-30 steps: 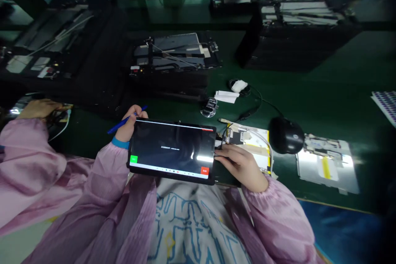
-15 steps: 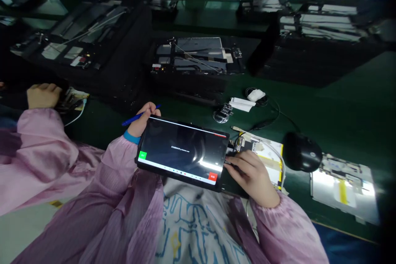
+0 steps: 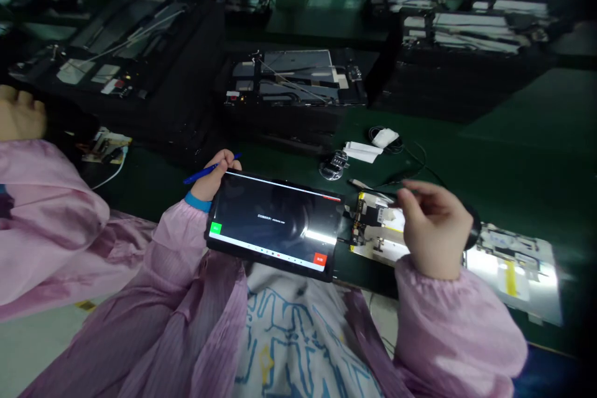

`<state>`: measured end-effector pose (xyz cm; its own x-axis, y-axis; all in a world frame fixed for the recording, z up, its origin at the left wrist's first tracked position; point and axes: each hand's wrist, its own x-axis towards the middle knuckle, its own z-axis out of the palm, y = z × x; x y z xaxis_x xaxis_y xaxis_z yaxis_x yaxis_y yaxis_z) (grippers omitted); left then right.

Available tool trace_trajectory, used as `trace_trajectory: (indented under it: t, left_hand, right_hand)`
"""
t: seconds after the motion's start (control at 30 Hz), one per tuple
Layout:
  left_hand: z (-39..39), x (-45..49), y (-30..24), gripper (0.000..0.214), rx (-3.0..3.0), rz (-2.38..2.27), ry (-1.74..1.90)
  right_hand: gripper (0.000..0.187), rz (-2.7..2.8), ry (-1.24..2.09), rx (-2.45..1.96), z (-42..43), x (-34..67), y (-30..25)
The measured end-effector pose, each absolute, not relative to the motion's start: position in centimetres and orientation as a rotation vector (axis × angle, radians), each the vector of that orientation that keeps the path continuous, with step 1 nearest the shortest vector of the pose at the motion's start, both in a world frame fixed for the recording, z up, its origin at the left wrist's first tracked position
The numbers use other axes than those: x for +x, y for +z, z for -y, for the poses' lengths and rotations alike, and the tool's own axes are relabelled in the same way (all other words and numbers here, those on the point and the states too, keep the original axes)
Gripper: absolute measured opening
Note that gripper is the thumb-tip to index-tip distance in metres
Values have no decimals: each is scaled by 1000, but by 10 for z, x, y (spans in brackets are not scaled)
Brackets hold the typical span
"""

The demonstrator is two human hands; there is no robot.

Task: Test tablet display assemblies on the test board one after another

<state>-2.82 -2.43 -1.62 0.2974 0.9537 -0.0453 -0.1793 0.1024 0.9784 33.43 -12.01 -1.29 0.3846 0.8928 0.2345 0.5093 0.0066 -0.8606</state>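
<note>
- One change: our right hand point(image 3: 436, 230) is off the tablet point(image 3: 275, 221), raised over the yellow-edged module point(image 3: 375, 233), half curled; we can't tell if it pinches anything.
- That leaves only our left hand point(image 3: 209, 183) gripping the tablet, plus the blue pen point(image 3: 200, 174); tablet's left of the module.
- Versus earlier: tablet's right edge unheld, display same.

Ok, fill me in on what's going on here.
A person's left hand holds a lit tablet near one corner, along with a blue pen. The right hand is apart from the tablet, near a panel; whether it grips anything is unclear. Another person's hand shows at far left.
</note>
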Motion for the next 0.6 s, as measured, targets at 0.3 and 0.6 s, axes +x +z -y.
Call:
trace_trajectory:
  t: [0.3, 0.6]
  left_hand:
    - [26, -26, -20, 62, 1147, -915, 1055]
    - [28, -28, -21, 59, 1162, -919, 1038]
  right_hand:
    - [59, 2338, 575, -902, 164, 175, 16]
    - [62, 2448, 505, -907, 169, 145, 1]
